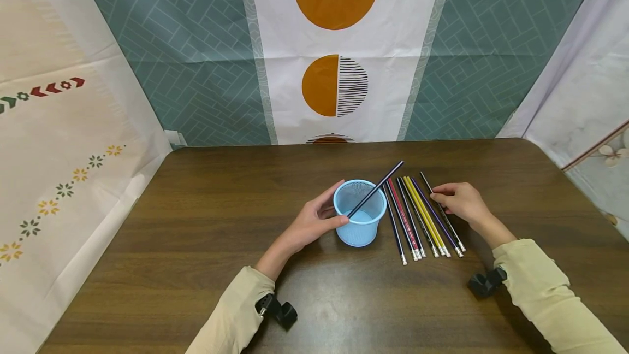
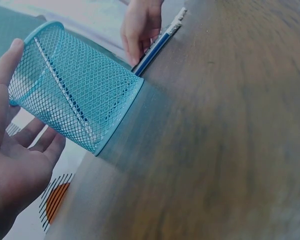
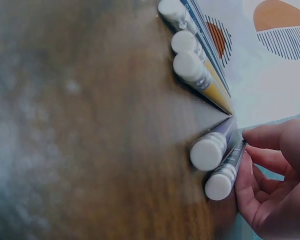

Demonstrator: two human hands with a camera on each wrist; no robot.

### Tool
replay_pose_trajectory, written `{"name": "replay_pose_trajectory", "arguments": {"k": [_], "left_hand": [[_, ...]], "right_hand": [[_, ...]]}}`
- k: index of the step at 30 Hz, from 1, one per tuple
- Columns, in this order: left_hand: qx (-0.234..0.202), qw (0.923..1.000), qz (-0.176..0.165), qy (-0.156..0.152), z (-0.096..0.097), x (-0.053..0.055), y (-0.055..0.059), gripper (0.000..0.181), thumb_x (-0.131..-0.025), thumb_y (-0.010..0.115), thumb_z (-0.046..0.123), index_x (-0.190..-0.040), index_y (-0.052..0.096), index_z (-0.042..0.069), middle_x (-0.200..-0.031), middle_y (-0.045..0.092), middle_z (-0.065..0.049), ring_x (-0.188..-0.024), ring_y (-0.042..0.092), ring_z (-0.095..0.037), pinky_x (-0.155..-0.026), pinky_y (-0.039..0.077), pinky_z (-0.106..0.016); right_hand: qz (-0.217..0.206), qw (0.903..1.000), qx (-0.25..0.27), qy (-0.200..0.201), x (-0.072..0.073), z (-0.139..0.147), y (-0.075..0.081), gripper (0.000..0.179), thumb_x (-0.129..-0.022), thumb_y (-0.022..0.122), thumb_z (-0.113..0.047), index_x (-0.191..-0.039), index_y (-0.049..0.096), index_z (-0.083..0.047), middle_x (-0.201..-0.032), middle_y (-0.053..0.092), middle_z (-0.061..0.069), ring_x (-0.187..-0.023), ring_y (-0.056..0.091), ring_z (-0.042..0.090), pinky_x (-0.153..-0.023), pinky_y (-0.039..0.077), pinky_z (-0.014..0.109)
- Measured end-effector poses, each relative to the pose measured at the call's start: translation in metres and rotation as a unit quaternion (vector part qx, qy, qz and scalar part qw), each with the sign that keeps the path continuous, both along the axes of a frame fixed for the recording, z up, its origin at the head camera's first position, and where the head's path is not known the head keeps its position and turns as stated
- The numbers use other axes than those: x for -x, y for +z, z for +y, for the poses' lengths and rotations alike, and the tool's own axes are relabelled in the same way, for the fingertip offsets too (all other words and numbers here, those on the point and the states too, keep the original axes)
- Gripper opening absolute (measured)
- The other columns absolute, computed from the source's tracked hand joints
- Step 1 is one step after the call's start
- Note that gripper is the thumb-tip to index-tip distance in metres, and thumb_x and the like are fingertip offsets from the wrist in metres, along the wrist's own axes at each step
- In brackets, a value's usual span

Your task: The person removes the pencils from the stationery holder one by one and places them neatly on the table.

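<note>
My left hand [image 1: 314, 220] holds a light blue mesh pencil cup [image 1: 357, 232], thumb at the rim and fingers around the far side. The cup stands upright on the table, and one dark striped pencil [image 1: 377, 187] leans inside it toward the right. To the right, my right hand [image 1: 463, 202] pinches a black pencil [image 1: 451, 228] between thumb and fingertips at the right end of a row. The white eraser [image 3: 218, 187] on that pencil points toward me. Beside it lies a purple pencil [image 1: 440, 223], then yellow pencils [image 1: 424, 217], dark ones and a red pencil [image 1: 403, 222].
The brown wooden table [image 1: 206, 217] extends on both sides of the hands. Behind it hangs a green and white patterned cloth [image 1: 206, 70]. Light cloths hang at the left and right. A small black camera [image 1: 277, 310] is strapped to each wrist.
</note>
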State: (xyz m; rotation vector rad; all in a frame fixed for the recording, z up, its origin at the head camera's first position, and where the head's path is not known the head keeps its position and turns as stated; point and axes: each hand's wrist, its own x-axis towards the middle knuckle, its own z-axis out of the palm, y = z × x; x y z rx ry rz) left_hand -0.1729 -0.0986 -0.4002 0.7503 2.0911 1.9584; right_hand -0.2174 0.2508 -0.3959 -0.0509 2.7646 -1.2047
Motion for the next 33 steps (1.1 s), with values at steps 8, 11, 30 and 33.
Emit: {"name": "replay_pose_trajectory", "arguments": {"k": [8, 11, 30, 33], "left_hand": [[-0.005, 1.0, -0.002, 0.0, 0.0008, -0.0006, 0.0015, 0.074, -0.089, 0.07, 0.005, -0.151, 0.03, 0.006, -0.146, 0.042, -0.015, -0.127, 0.047, -0.032, -0.104, 0.039, -0.045], [-0.004, 1.0, -0.004, 0.0, 0.0009, -0.0009, 0.0018, 0.074, -0.089, 0.069, 0.005, -0.151, 0.03, 0.006, -0.146, 0.042, -0.015, -0.127, 0.047, -0.032, -0.105, 0.038, -0.046], [-0.003, 1.0, -0.004, 0.0, 0.0002, -0.0006, 0.0005, 0.074, -0.088, 0.071, 0.007, -0.151, 0.033, 0.01, -0.146, 0.042, -0.014, -0.127, 0.047, -0.031, -0.104, 0.039, -0.045], [-0.005, 1.0, -0.004, -0.001, 0.0001, -0.0006, 0.0006, 0.074, -0.088, 0.071, 0.007, -0.152, 0.032, 0.009, -0.146, 0.042, -0.014, -0.128, 0.047, -0.031, -0.104, 0.04, -0.043]], "right_hand": [[0.0, 1.0, -0.007, -0.002, 0.0, -0.0011, 0.0005, 0.037, -0.096, 0.06, -0.017, -0.119, 0.06, 0.012, -0.107, 0.063, 0.026, -0.072, 0.06, 0.018, -0.06, 0.053, 0.027], [0.0, 1.0, -0.007, -0.002, -0.0001, -0.0007, 0.0, 0.036, -0.096, 0.06, -0.017, -0.119, 0.061, 0.011, -0.104, 0.064, 0.024, -0.074, 0.06, 0.018, -0.059, 0.054, 0.027], [-0.004, 0.9997, 0.023, -0.003, 0.0, 0.0001, 0.0011, 0.032, -0.096, 0.058, -0.011, -0.118, 0.06, 0.013, -0.094, 0.064, 0.018, -0.075, 0.059, 0.018, -0.059, 0.054, 0.025], [-0.012, 0.9994, 0.033, 0.0, 0.0003, 0.0008, 0.0028, 0.031, -0.096, 0.057, -0.01, -0.118, 0.059, 0.013, -0.096, 0.064, 0.018, -0.075, 0.058, 0.017, -0.061, 0.054, 0.025]]}}
